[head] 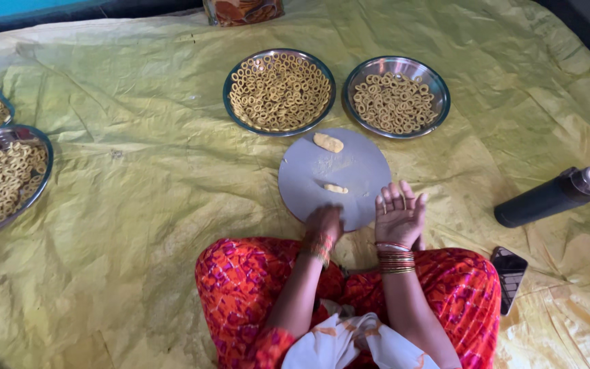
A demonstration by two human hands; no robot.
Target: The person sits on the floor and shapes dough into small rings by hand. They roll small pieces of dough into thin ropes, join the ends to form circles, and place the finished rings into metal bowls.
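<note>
Left hand (323, 223) is pressing curled fingers on the grey board's (332, 171) near edge, grip unclear; right hand (400, 215) is hovering, fingers spread, empty. The small dough piece (335, 188) just beyond the fingertips risks sticking or tearing if rolled unevenly.

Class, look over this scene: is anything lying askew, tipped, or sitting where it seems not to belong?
The dark bottle lies on its side on the yellow sheet rather than standing. A phone rests beside the person's knee, near the food work. The plates of dough rings sit level, nothing spilled.
</note>
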